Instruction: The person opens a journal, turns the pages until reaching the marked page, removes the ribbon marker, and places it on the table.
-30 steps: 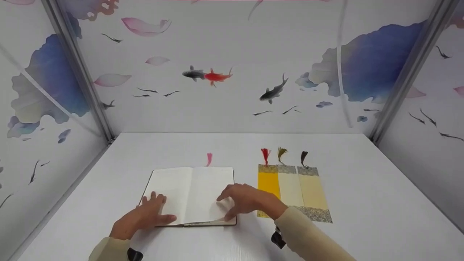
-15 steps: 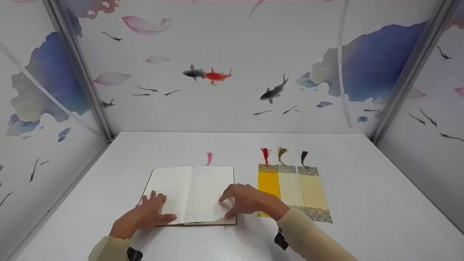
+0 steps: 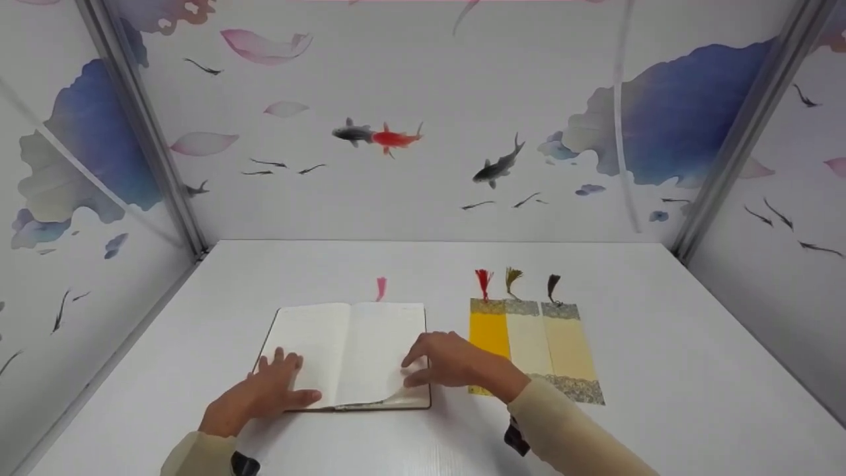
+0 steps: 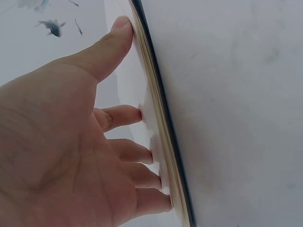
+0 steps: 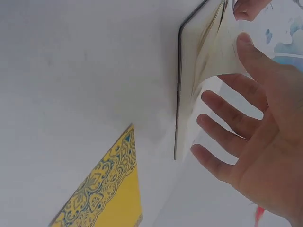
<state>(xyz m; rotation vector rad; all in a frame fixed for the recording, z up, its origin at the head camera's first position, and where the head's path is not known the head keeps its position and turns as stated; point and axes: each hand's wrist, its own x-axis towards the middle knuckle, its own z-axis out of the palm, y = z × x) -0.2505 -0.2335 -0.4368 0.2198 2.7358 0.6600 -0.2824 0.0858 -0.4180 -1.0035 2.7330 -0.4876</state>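
Observation:
An open notebook (image 3: 316, 340) with blank white pages and a dark cover lies flat on the table in the head view. My left hand (image 3: 268, 390) rests on its left page, fingers spread; the left wrist view shows thumb and fingertips pressing the paper near the edge. At the right page's near corner, my right hand (image 3: 444, 360) pinches a page (image 5: 226, 59) between thumb and index finger, and that corner is raised and bent. In the right wrist view, the other fingers are held apart beside the page edges. A pink tassel (image 3: 381, 289) sticks out past the notebook's far edge.
Right of the notebook lie three tasselled bookmarks side by side: a yellow one (image 3: 489, 328), an off-white one (image 3: 529, 344) and a cream one (image 3: 566, 347). My right forearm passes over their near ends. White printed panels (image 3: 410, 205) enclose the table (image 3: 674, 370).
My right thumb has moved slightly away from me, up from the near corner, and the page corner has lifted higher. My left hand has stayed in place.

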